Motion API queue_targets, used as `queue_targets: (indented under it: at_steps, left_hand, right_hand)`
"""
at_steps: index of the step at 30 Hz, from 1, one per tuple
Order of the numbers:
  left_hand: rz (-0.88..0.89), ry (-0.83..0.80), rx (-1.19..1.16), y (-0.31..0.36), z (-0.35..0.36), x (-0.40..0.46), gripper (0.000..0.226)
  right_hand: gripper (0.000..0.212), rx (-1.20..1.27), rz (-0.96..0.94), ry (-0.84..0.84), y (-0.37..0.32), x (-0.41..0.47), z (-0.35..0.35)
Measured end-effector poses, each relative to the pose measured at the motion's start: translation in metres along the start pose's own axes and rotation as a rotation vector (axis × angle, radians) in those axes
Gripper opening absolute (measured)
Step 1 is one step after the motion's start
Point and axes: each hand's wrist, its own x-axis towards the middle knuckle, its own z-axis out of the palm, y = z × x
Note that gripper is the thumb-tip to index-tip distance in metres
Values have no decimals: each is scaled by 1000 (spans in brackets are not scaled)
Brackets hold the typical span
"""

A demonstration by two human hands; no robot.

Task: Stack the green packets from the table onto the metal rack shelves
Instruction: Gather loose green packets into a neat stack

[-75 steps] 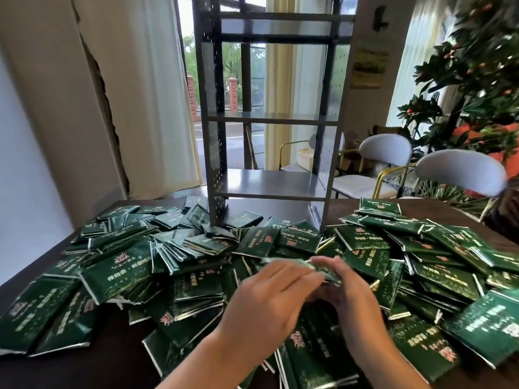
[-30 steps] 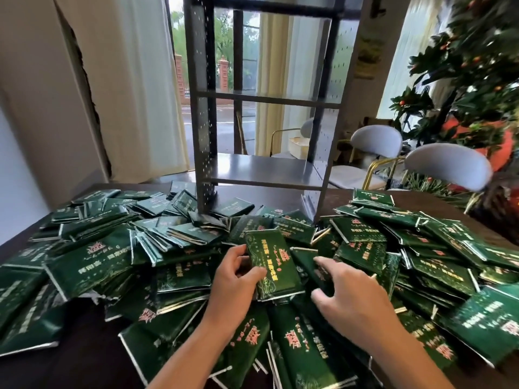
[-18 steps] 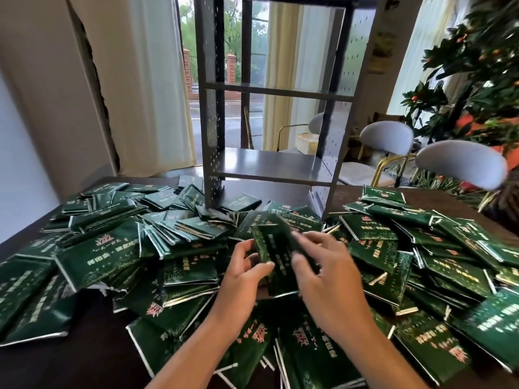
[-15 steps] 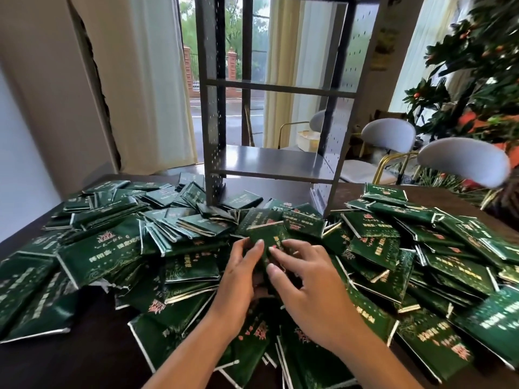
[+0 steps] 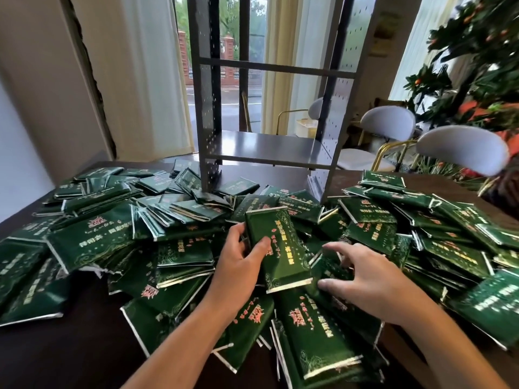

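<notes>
Gathering step, by my reading: nothing is on the metal rack [image 5: 269, 153] yet that I can see, its lower shelf in the centre of the frame showing bare grey metal. My left hand [image 5: 238, 265] grips a small stack of green packets [image 5: 276, 248] just below centre frame, thumb across the printed face, fingers curled round the left edge, the stack tilted up off the heap. My right hand [image 5: 362, 276] is apart from the left, low right of centre, fingers spread and bent down onto a loose packet [image 5: 328, 262] just beside the held stack; touching it, but I cannot tell if it has a real pinch on it yet. The rest of the packets lie in a heap [image 5: 174, 242] across the dark table [image 5: 84, 355], from the left edge to the right edge of the frame, some under the rack's feet. Next move, as I judge it: get that loose packet square onto the stack, keep edges aligned so the slick wrappers do not slide, then carry the lot up and forward to the shelf. Hard to make out: how many packets are in my grip, since only the top face and a sliver of edge show. The rack's top is cut off by the upper frame, so any higher shelves are unknown. Far right packets are blurred. Chairs [image 5: 460, 147] and a plant [image 5: 477, 51] sit upper right.
</notes>
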Motion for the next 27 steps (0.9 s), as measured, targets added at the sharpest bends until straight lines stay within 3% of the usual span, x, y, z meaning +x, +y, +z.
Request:
queue_targets:
  at_steps: [3, 10, 13, 15, 18, 22, 25, 27]
  left_hand:
    - [8, 1, -11, 0, -1, -1, 21]
    - [14, 33, -14, 0, -1, -1, 20]
    - [14, 12, 58, -1, -1, -3, 18]
    - [21, -1, 105, -1, -1, -3, 17]
    - [13, -23, 55, 0, -1, -3, 18]
    - [17, -58, 106, 0, -3, -5, 61]
    - [50, -69, 141, -2, -4, -5, 49]
    - [71, -58, 124, -1, -3, -6, 34]
  right_hand:
    - [37, 266, 29, 79, 3, 6, 1]
    - [31, 762, 147, 374, -8, 12, -13]
    - [21, 1169, 247, 341, -18, 14, -7]
    - [17, 1283, 267, 309, -27, 13, 7]
    - [19, 1172, 184, 410, -38, 15, 29]
    - [16, 976, 24, 470, -49, 17, 36]
    - [15, 846, 3, 419, -50, 15, 29]
    - [22, 625, 30, 310, -44, 8, 19]
